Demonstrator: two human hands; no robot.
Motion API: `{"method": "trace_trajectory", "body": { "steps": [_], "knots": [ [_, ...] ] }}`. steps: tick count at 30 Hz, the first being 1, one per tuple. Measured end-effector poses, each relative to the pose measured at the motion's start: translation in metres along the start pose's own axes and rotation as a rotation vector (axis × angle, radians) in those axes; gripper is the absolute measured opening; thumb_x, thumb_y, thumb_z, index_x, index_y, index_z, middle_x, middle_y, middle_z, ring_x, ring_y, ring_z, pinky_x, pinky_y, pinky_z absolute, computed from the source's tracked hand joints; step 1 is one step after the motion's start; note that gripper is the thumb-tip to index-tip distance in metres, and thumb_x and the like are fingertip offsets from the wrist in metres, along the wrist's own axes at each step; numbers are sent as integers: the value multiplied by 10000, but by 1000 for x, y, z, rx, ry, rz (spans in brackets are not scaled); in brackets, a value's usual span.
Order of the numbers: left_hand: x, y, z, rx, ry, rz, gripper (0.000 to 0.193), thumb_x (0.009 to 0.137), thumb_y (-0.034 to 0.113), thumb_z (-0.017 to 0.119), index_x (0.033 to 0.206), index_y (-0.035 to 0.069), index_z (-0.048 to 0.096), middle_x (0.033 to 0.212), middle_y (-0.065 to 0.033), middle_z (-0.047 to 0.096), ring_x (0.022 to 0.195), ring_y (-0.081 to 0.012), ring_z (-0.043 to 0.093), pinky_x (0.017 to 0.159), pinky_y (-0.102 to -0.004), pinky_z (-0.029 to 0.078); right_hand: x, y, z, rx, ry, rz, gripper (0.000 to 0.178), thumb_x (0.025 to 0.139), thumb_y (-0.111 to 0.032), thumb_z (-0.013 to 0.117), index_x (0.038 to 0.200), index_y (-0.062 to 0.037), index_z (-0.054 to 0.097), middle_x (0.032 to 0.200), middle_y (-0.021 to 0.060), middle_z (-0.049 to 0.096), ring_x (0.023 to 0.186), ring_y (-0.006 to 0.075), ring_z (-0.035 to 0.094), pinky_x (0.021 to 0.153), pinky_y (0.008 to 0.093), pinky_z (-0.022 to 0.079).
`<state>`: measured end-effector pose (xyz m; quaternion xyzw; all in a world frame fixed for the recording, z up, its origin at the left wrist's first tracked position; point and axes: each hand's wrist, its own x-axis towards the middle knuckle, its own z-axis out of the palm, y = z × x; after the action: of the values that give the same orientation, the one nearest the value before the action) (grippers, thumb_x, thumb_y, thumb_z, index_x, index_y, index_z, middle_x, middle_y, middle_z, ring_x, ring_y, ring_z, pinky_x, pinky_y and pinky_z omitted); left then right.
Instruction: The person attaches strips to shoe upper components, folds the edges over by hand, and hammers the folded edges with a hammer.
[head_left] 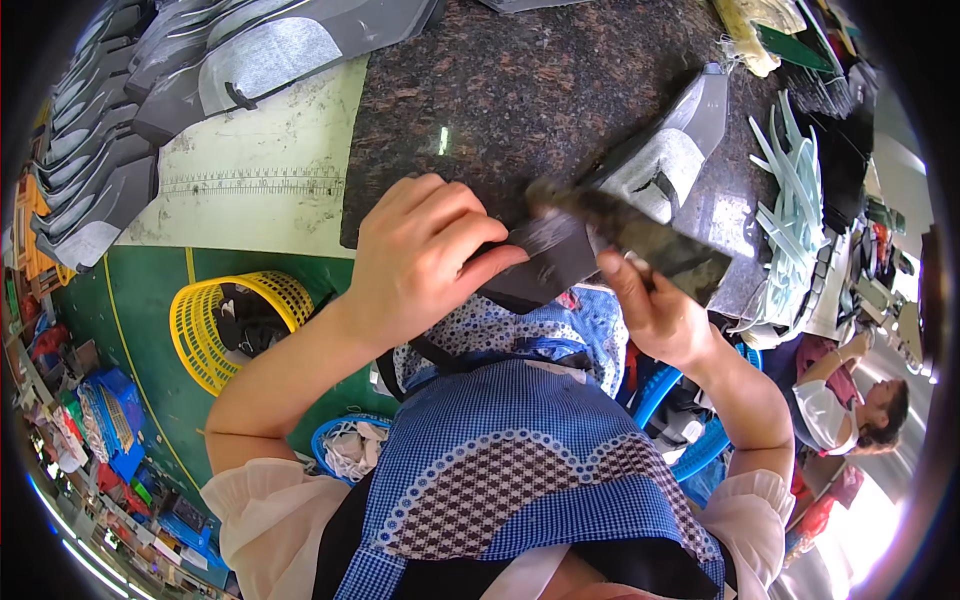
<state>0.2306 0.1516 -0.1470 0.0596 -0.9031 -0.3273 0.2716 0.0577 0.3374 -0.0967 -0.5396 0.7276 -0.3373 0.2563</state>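
A dark grey, flat cut piece with a lighter grey patch (660, 165) lies slantwise over the near edge of the polished stone slab (450, 90). Its near end is black and hangs toward my lap. My left hand (425, 250) is closed at that end's left side, thumb and curled fingers pinching its edge. In my right hand (655, 310) is a dark, worn bar-shaped tool (640, 230), held across and above the piece, its far end blurred. The tool hides the middle of the piece. My right fingers wrap around it, partly hidden behind it.
Stacks of similar grey pieces (270, 65) fill the far left, on a white board with ruler marks (250, 180). Pale strips (785, 190) hang at the slab's right. A yellow basket (195, 340) and blue-rimmed basket (325, 440) stand below. Another person (840, 400) is at right.
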Motion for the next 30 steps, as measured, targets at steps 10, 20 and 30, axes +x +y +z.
{"method": "trace_trajectory", "body": {
  "steps": [10,20,30],
  "knots": [
    [0,15,-2,201,-35,95,210,651,67,842,771,66,670,758,-17,581,668,-205,555,601,-333,420,-1,1,-9,40,-111,-85,282,810,-33,725,1031,-17,550,700,152,659,596,339,693,496,371,518],
    [78,51,49,124,-118,25,671,717,269,849,1321,130,593,1270,-133,507,1076,-334,562,914,-450,470,0,59,-53,636,843,230,317,1087,-305,491,818,-142,453,569,-51,353,410,50,294,377,224,252],
    [259,-9,-67,699,599,445,604,739,22,646,1331,70,529,1313,-191,498,1195,-387,518,1008,-464,425,-23,77,-55,819,847,381,288,1087,-315,483,865,-131,483,561,-54,332,407,67,296,365,228,250]
  ]
}}
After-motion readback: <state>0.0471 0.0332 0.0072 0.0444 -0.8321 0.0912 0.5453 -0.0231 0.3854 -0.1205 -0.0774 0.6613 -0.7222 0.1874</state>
